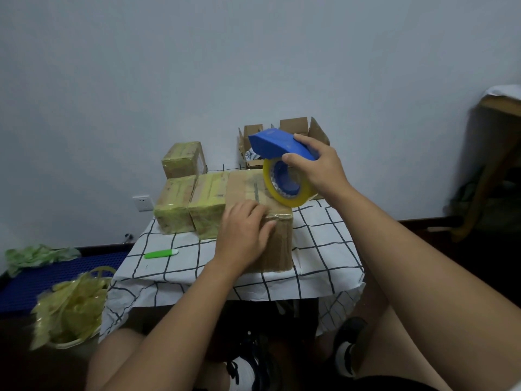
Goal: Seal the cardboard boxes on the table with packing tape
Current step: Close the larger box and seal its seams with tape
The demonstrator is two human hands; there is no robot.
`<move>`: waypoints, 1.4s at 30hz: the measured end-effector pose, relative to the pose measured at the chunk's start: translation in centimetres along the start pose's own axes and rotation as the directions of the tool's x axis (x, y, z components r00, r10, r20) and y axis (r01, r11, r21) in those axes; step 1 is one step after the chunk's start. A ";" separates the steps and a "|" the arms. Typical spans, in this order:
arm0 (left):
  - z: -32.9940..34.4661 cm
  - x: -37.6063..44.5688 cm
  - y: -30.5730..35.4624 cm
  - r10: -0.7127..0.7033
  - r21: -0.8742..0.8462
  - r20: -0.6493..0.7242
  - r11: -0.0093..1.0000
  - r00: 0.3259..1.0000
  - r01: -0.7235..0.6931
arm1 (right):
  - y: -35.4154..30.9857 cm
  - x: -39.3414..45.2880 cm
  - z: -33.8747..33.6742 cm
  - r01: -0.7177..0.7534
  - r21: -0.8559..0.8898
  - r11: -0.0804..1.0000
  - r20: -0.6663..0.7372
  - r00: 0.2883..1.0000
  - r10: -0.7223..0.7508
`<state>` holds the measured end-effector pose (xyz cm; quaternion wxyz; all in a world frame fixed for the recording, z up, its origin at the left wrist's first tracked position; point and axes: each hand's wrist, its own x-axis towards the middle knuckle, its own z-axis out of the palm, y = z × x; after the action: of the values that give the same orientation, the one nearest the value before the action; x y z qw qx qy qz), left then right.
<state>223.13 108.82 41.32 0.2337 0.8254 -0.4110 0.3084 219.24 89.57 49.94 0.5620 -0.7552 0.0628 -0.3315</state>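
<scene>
I see L hand (pixel 244 230) flat, fingers spread, pressing cardboard box (pixel 277 244) top edge, R hand (pixel 315 167) clamped on blue tape dispenser (pixel 277 143) w/ yellow tape roll (pixel 290 190) just above-right of L.

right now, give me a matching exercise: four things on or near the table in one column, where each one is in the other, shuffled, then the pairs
Things:
1. tape dispenser
2. green cutter
3. open box
4. plain cardboard box

Places:
A. under the left hand, at the table's near side
B. at the back of the table, flaps up
C. held in the right hand, above the box
D. lying alone on the checked cloth, to the left

Pairs: 1-C, 2-D, 3-B, 4-A
</scene>
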 end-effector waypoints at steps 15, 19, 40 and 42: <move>1.0 1.3 2.4 -0.005 0.001 0.026 1.000 1.000 0.005 | 0.1 -0.2 0.1 0.001 -0.042 0.999 -0.006 1.000 -0.002; 1.6 2.0 2.7 -0.043 0.003 0.018 0.999 0.999 0.043 | 0.0 -0.4 0.1 -0.004 -0.031 0.999 -0.018 1.000 0.003; 1.7 16.0 -9.4 -0.449 0.009 0.446 0.867 0.774 0.498 | 0.1 5.6 -0.9 0.015 0.062 0.998 -0.181 0.984 -0.003; 3.3 16.9 -10.6 -0.456 0.068 0.515 0.866 0.726 0.496 | 0.7 6.3 -0.5 0.007 0.052 0.999 -0.146 0.989 0.001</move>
<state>240.82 103.54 49.50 0.2168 0.9453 -0.2436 -0.0096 224.01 85.95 52.10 0.5750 -0.7139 0.0940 -0.3884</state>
